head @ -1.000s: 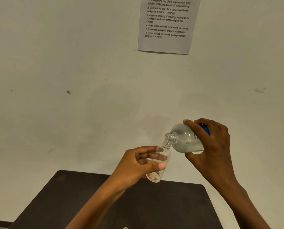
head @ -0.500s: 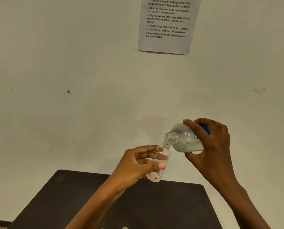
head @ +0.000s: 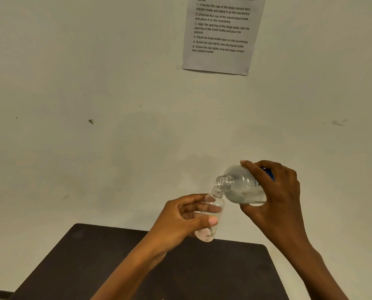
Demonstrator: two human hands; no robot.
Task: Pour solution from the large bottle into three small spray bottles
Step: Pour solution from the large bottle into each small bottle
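My right hand (head: 275,198) grips the large clear bottle (head: 242,187), which has a blue label and no cap. It is tipped to the left, its open neck right over the mouth of a small clear bottle (head: 212,215). My left hand (head: 180,219) holds that small bottle, uncapped and leaning slightly right, in the air above the table. Clear liquid lies in the lower side of the large bottle. How full the small bottle is cannot be made out.
A dark table (head: 94,267) lies below my arms against a pale wall. A printed instruction sheet (head: 221,33) hangs on the wall above. No other bottles or caps are in view.
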